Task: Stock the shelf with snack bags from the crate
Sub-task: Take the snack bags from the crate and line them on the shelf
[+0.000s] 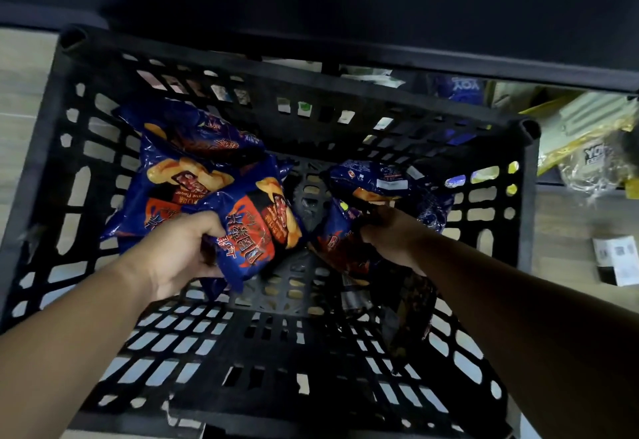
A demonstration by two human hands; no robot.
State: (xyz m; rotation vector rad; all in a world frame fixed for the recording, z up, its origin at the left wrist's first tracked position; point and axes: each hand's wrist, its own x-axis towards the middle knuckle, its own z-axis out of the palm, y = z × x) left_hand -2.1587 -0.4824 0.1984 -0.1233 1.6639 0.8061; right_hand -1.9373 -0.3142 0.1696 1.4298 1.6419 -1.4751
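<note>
I look down into a black slatted plastic crate (86, 148). Several blue and orange snack bags lie inside it. My left hand (176, 252) grips one blue snack bag (256, 227) by its left edge, near the crate's middle. My right hand (390, 234) reaches into the right side and holds another blue snack bag (335, 241), fingers curled into its top. Two more blue bags (179, 169) are piled at the back left, and one bag (377, 179) lies face down at the back right. A dark bag (408, 314) leans against the right wall under my right forearm.
Beyond the crate runs a low dark shelf edge (484, 65) with packaged goods under it, among them yellow and clear packs (587, 141) at the right. A small white box (619, 259) lies on the pale wooden floor (20, 69) to the right of the crate.
</note>
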